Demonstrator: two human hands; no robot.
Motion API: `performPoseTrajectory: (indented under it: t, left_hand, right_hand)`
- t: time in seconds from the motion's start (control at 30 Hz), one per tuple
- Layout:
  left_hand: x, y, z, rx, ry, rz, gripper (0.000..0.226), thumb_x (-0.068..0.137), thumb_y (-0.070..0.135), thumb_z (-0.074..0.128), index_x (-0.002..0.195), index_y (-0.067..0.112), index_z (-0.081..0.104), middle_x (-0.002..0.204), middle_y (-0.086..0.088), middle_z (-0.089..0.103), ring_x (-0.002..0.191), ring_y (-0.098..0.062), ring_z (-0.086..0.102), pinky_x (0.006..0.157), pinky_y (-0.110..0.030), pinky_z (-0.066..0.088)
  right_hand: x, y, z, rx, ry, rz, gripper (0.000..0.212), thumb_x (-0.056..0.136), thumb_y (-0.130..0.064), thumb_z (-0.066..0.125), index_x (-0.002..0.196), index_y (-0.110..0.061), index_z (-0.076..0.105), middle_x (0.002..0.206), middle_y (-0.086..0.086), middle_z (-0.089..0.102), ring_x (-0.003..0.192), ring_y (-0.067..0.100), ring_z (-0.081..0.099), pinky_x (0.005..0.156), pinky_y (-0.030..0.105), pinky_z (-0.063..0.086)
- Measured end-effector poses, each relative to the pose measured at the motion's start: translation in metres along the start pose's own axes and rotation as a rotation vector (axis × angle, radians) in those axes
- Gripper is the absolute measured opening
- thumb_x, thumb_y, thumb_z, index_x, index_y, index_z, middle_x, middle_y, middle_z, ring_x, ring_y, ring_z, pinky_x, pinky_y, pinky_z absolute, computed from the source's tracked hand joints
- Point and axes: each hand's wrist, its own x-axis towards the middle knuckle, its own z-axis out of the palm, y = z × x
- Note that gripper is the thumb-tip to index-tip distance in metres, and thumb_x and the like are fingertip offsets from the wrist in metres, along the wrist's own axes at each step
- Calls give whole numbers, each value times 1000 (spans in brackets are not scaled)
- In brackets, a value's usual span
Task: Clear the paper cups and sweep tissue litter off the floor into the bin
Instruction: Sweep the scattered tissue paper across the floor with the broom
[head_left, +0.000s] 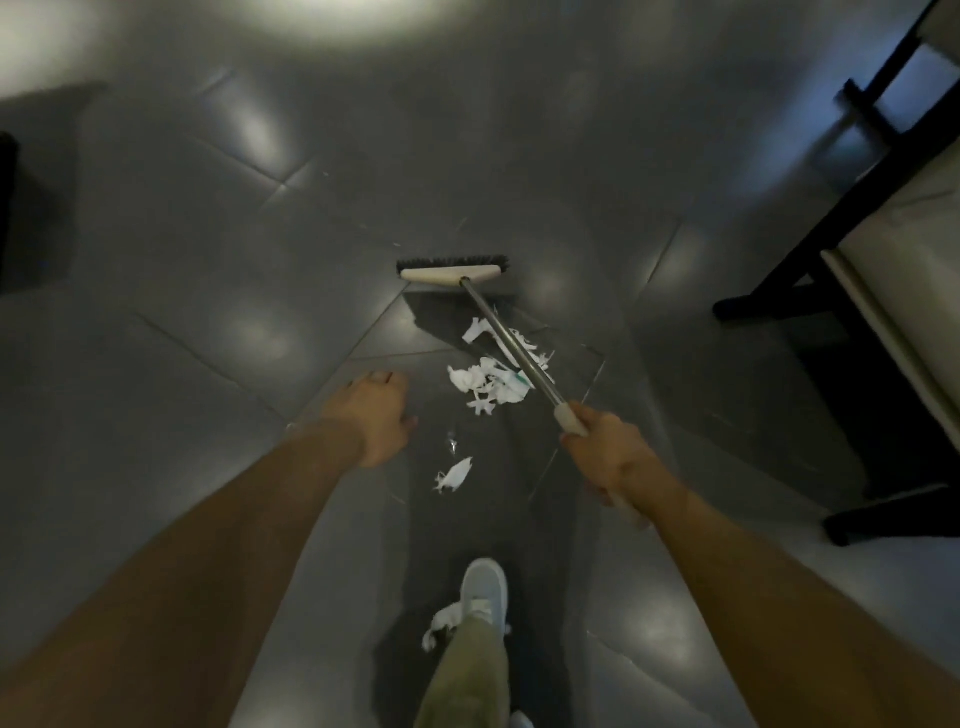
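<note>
Glossy grey floor tiles (208, 260), tissue scraps (483, 382), broom (451, 274) tight in right hand (610, 452) (left hand (376, 415) slack, empty)

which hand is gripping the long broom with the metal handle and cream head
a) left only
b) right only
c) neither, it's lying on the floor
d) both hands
b: the right hand grips the pale end of the long broom with a metal handle and cream head, while the left hand hangs with loose fingers over the grey tiled floor, holding nothing.
</note>
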Motion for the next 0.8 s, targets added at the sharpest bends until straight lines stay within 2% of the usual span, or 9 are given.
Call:
performPoseTrajectory:
  t: [0.03, 0.07, 0.1, 0.27, 0.47, 0.63, 0.73, 0.8]
  left_hand:
    - [9, -2, -3, -14, -2, -10, 53, 96, 31, 45, 144, 11, 30, 148, -10, 34, 135, -29, 34, 108, -35, 29]
    - [18, -3, -6, -28, -6, -25, 55, 96, 31, 46, 144, 11, 29, 148, -11, 34, 135, -30, 33, 109, -35, 29]
    - [29, -5, -11, -38, -8, -44, 56, 96, 30, 47, 145, 10, 28, 148, -12, 34, 135, -30, 33, 109, -35, 28]
    - [83, -18, -46, -84, 1, -123, 56, 96, 27, 47, 145, 11, 27, 147, -13, 33, 135, -31, 32, 109, -35, 30]
    - [111, -14, -70, -119, -4, -225, 56, 97, 29, 44, 147, 12, 23, 150, -11, 30, 137, -29, 29, 110, -34, 25]
    - [114, 15, -68, -156, 13, -307, 58, 98, 32, 43, 148, 14, 21, 152, -9, 28, 136, -27, 31, 110, -35, 25]
    - [108, 46, -55, -218, 22, -386, 57, 98, 32, 43, 147, 12, 23, 153, -9, 27, 138, -25, 28, 111, -34, 24]
    - [102, 71, -45, -272, 16, -446, 55, 98, 32, 44, 146, 12, 26, 152, -9, 29, 138, -25, 29, 110, -33, 25]
  right_hand:
    - [13, -7, -4, -52, -14, -19, 40, 98, -22, 45, 138, -24, 46, 113, 14, 61, 80, 28, 62, 53, 20, 51]
    - [27, -14, -8, -111, -28, -38, 40, 98, -21, 44, 138, -21, 46, 123, 14, 59, 99, 31, 60, 70, 22, 49]
    - [42, -22, -13, -151, -40, -51, 39, 98, -20, 44, 137, -18, 47, 128, 14, 57, 111, 32, 56, 80, 25, 44]
    - [116, -62, -34, -269, -114, -106, 41, 99, -21, 43, 140, -17, 42, 135, 14, 52, 118, 32, 52, 90, 30, 41]
    - [161, -81, -48, -321, -227, -172, 42, 99, -17, 42, 140, -14, 41, 133, 15, 53, 118, 32, 51, 91, 30, 40]
    - [181, -76, -67, -458, -363, -282, 38, 100, -15, 39, 137, -10, 42, 136, 16, 51, 122, 34, 49, 96, 33, 38]
    - [188, -59, -85, -532, -459, -352, 36, 100, -16, 37, 134, -13, 45, 132, 14, 53, 115, 33, 51, 90, 32, 40]
    - [193, -42, -101, -576, -507, -386, 29, 97, -17, 39, 125, -16, 49, 125, 15, 55, 104, 30, 52, 77, 29, 41]
